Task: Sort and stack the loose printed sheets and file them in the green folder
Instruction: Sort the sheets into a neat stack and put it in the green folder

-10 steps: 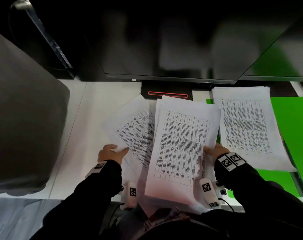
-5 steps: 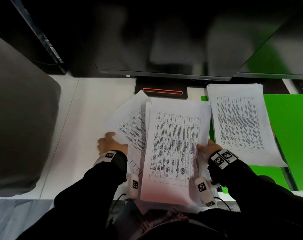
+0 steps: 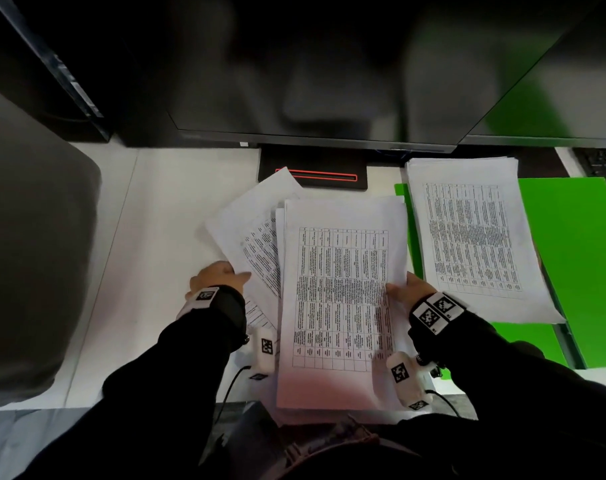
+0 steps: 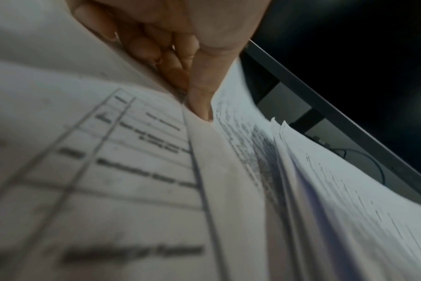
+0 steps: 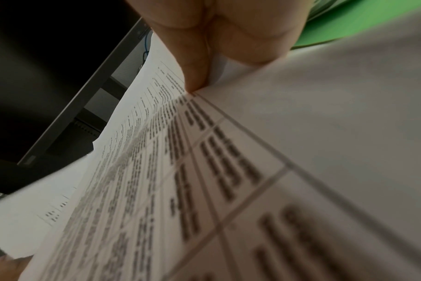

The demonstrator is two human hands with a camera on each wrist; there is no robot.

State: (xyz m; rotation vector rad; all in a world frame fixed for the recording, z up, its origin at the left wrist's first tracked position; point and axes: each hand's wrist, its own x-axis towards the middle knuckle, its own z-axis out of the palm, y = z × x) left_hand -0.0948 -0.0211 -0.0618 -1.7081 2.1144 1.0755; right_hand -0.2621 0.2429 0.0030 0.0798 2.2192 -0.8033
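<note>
White desk (image 3: 163, 216) lies before you, under a dark monitor (image 3: 294, 81). Your right hand (image 3: 410, 292) pinches the right edge of the top printed sheet (image 3: 343, 296), thumb on top. Your left hand (image 3: 218, 278) grips the skewed loose sheets (image 3: 249, 230) at their left edge, thumb pressed to fingers. To the right, a sorted stack (image 3: 474, 240) rests on the open green folder (image 3: 571, 258).
</note>
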